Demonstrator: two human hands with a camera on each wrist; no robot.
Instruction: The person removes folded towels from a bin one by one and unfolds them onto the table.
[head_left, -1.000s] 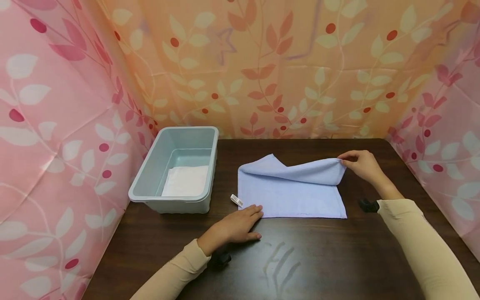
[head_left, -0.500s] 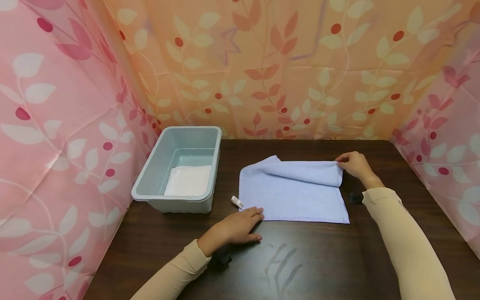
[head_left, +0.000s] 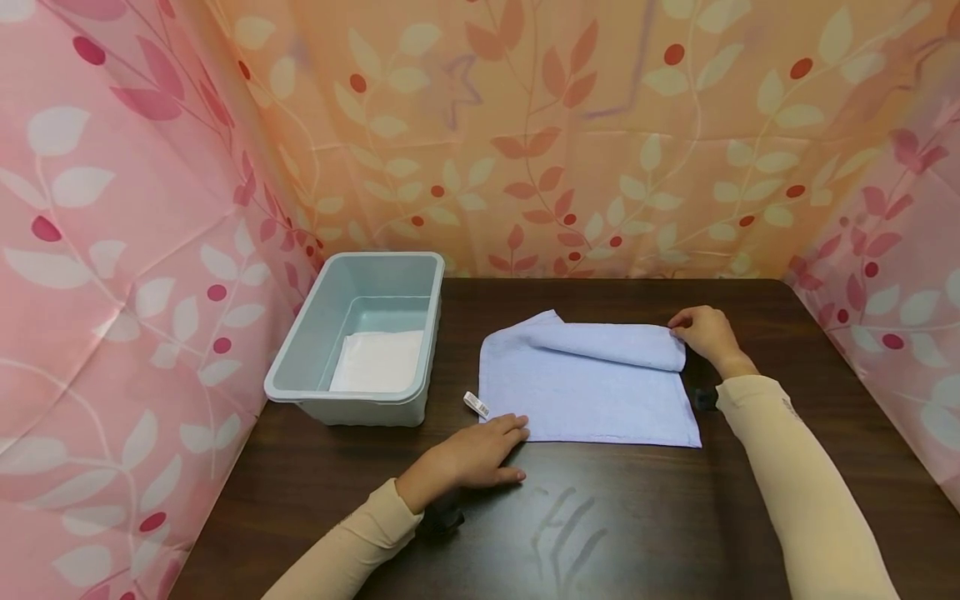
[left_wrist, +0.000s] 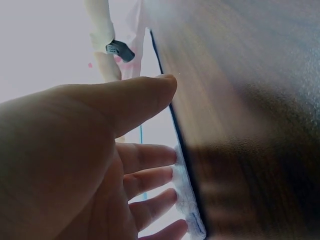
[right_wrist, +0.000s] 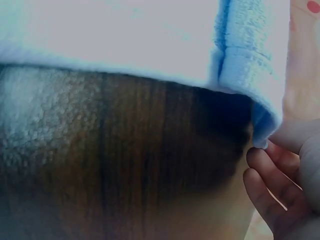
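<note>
A pale lavender-blue towel [head_left: 585, 400] lies on the dark wooden table, its far edge turned up and over toward the front on the right side. At its near left corner, my left hand [head_left: 480, 450] rests with fingers fairly straight, the fingertips [left_wrist: 167, 156] touching the cloth. My right hand [head_left: 708, 337] pinches the folded edge at the far right corner between thumb and fingers; the right wrist view shows the towel's turned-over edge [right_wrist: 250, 60] meeting those fingertips. A small white label [head_left: 476, 405] sticks out from the towel's left side.
Left of the towel stands a light grey-blue plastic bin [head_left: 426, 350] with a folded white cloth [head_left: 378, 361] on its floor. Floral curtains [head_left: 525, 167] surround the table [head_left: 645, 533] at the back and both sides. Smear marks show on the tabletop in front.
My right hand has moved slightly left and lower with the towel's edge, and the turned-over flap lies flatter. The left hand has stayed at the near left corner.
</note>
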